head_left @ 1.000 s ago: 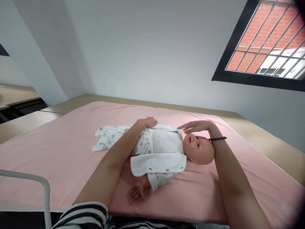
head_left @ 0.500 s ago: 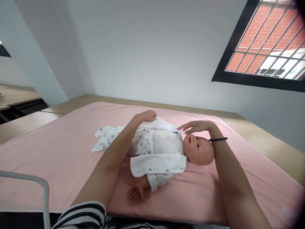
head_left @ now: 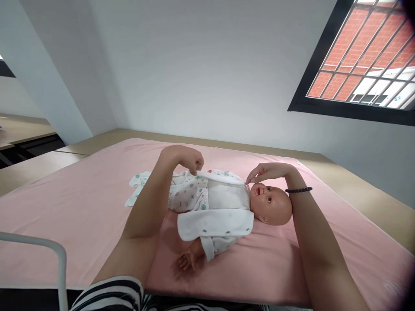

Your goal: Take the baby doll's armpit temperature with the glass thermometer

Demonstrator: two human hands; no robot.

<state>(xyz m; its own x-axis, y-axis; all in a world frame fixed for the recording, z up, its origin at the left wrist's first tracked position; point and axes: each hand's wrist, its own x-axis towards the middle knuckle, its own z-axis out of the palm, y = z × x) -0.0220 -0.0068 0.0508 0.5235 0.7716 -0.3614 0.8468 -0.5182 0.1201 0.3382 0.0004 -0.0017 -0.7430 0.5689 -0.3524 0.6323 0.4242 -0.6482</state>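
A baby doll (head_left: 272, 205) lies on its back, head to the right, in patterned trousers (head_left: 188, 196) and a white shirt (head_left: 212, 224) spread open at the front. The shirt's near panel, with snaps, is folded outward over the sleeve. My left hand (head_left: 189, 160) is closed on the lower corner of the far panel (head_left: 222, 176). At the neckline, beside the doll's chin, my right hand (head_left: 267, 172) pinches the upper corner of that panel. The doll's near hand (head_left: 188, 258) rests palm up on the pink sheet; its far arm is mostly hidden.
The pink sheet (head_left: 81, 211) covers most of the wooden table (head_left: 366, 190). A white metal rail (head_left: 35, 238) curves in at the lower left. Behind the table stands a pale wall (head_left: 201, 77), with a barred window (head_left: 359, 65) at the upper right.
My left hand has moved left and toward me, folding the far shirt panel nearer the doll's chest. My right fingers have closed at the collar. The doll's head stays in place.
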